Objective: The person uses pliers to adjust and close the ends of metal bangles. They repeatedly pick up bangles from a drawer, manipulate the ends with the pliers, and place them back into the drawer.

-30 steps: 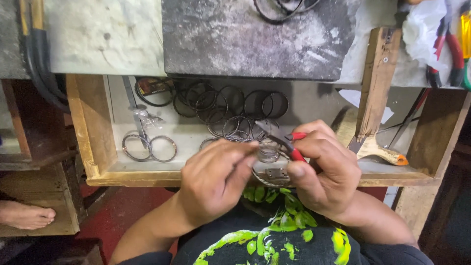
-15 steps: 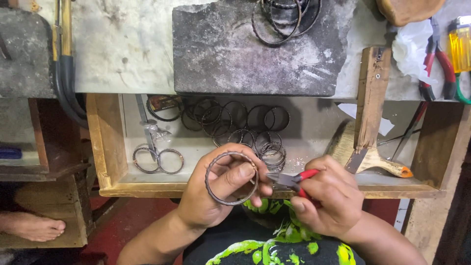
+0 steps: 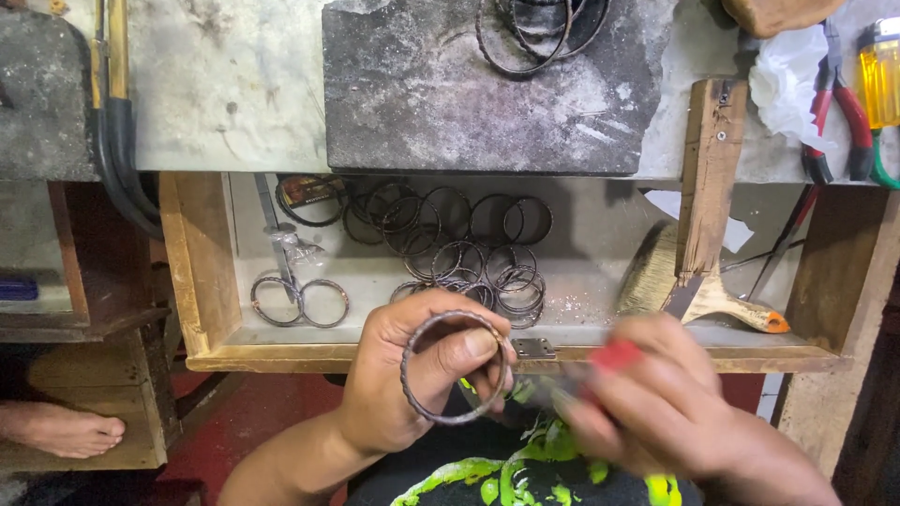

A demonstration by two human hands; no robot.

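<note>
My left hand (image 3: pixel 412 379) holds a dark metal bangle (image 3: pixel 419 398) upright between thumb and fingers, just in front of the open wooden drawer (image 3: pixel 202 281). My right hand (image 3: pixel 656 412) is blurred with motion beside it and grips a small red-handled tool (image 3: pixel 614 356) pointing toward the bangle. Inside the drawer lie several more bangles (image 3: pixel 469 244) in a loose pile, and a pair of scissors (image 3: pixel 291 290) at the left.
A dark stone slab (image 3: pixel 422 94) on the bench top carries more bangles (image 3: pixel 534 28). Red-handled pliers (image 3: pixel 839 112), a yellow lighter (image 3: pixel 879 84) and white paper lie at the right. A wooden peg (image 3: pixel 708 178) overhangs the drawer, a brush (image 3: pixel 722 300) beneath it. A bare foot (image 3: pixel 61 433) rests lower left.
My left hand has lifted the bangle clear and turned it to face me. My right hand drew back to the right with the red-handled tool and is now moving fast.
</note>
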